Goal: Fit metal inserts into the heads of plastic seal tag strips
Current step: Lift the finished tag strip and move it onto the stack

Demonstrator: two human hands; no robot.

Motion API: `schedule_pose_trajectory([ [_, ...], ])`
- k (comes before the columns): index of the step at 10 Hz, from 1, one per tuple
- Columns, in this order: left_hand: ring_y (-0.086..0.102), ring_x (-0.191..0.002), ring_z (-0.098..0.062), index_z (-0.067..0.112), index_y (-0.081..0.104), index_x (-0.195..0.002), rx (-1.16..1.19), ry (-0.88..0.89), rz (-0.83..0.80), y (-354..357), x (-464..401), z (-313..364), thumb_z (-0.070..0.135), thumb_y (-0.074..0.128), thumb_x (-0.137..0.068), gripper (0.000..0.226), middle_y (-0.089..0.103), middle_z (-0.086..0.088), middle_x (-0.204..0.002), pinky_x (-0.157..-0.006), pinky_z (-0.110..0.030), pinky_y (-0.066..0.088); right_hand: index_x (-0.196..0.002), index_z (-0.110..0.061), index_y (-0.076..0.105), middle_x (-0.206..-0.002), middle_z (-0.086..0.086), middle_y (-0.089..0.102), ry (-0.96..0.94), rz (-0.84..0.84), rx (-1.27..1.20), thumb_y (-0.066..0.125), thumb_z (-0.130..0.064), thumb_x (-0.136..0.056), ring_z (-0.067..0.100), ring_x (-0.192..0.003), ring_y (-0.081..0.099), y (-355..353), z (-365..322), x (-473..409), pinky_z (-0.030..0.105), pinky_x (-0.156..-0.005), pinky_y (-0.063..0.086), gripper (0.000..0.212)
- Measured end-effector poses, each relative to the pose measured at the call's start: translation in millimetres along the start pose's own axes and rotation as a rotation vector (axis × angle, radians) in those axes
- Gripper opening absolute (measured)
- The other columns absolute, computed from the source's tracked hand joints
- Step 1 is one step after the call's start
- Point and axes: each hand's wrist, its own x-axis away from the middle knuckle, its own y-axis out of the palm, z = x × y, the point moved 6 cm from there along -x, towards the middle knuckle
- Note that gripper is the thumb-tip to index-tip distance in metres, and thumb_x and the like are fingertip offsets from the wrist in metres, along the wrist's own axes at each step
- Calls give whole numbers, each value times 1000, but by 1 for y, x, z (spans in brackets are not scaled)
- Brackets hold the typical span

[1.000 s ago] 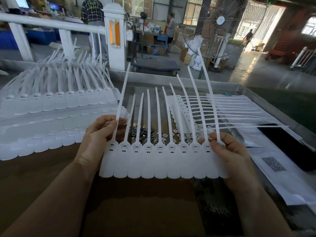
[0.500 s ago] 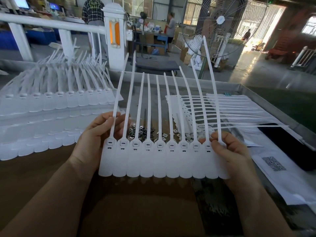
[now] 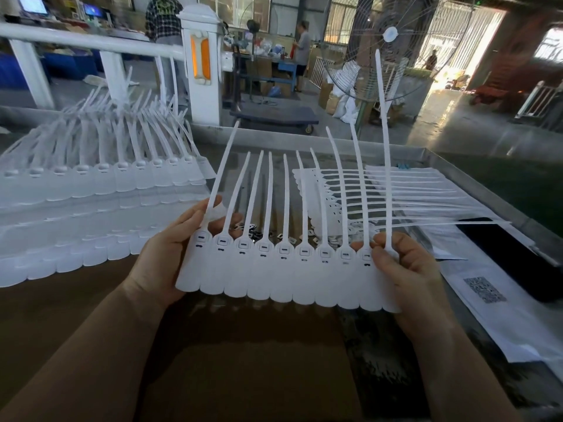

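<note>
Materials and finishes at the bench.
Seal tag strips: white, matt, slightly translucent plastic. Metal inserts: small, shiny (heaped loose). Table: brown, glossy, reflecting the tags. Tray rim: dull grey metal. Sheets: white paper.

Factory floor — industrial fan, workbenches

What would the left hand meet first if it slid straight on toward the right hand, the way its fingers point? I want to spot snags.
Probably the next strap in the held sheet of seal tags, whose end the left hand grips; depth is unclear.
</note>
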Motion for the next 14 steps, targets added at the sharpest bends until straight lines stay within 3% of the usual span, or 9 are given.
schedule_pose_trajectory([
  [2,62,-109,-21,19,51,-132,31,15,-3,10,2,2,40,58,-83,54,67,-3,-116,-90,-40,52,-93,-12,62,-95,6,72,-27,18,18,52,-6,-90,19,-83,69,0,0,-1,24,-62,54,12],
  [3,53,-111,9,26,46,-133,254,-136,74,9,6,-2,9,70,-79,62,60,17,-119,-95,-10,41,-96,-7,59,-98,8,72,-9,18,-38,52,-7,-91,23,-88,69,0,2,-3,27,-66,55,9],
  [4,57,-103,11,36,56,-122,252,-96,90,3,8,-5,4,61,-86,49,62,22,-112,-82,-3,43,-104,-1,56,-99,7,72,-11,39,-68,52,-9,-92,22,-89,69,-1,2,-5,26,-64,55,15],
  [5,67,-97,-21,20,64,-116,133,-37,22,3,-1,-4,23,42,-91,34,69,-5,-111,-75,-31,58,-102,-3,58,-99,4,72,-28,87,-72,52,-9,-93,20,-88,69,-5,2,-8,23,-64,55,13],
  [6,68,-94,-30,11,59,-115,64,-28,31,3,-3,-3,23,43,-86,36,70,-15,-103,-72,-34,58,-94,-10,63,-101,3,72,-39,130,-94,51,-8,-93,19,-90,69,-7,3,-13,24,-68,56,12],
  [9,69,-93,-25,10,61,-110,56,-25,34,4,-5,-5,24,50,-77,37,69,-15,-106,-69,-28,57,-75,-20,55,-72,-4,64,3,407,-160,53,-4,-92,15,-68,58,-20,-2,-37,32,-70,50,23],
  [12,70,-82,-22,8,62,-106,97,-48,53,3,-5,-6,20,52,-76,33,71,-15,-100,-67,-27,58,-111,-5,57,-64,0,42,151,523,23,48,-12,-94,11,-49,36,-7,-6,-63,9,-30,29,21],
  [13,71,-80,-21,8,62,-106,97,-50,61,3,-4,-7,19,52,-76,34,72,-14,-98,-66,-26,57,-123,6,48,-69,1,44,186,505,82,44,-7,-93,9,-53,37,2,-3,-69,10,-30,32,33],
  [14,71,-78,-20,8,62,-105,104,-59,67,4,-5,-7,18,52,-75,34,72,-14,-96,-65,-26,58,-125,3,49,-109,19,59,250,524,169,44,-5,-93,12,-62,48,10,3,-71,16,-45,36,33],
])
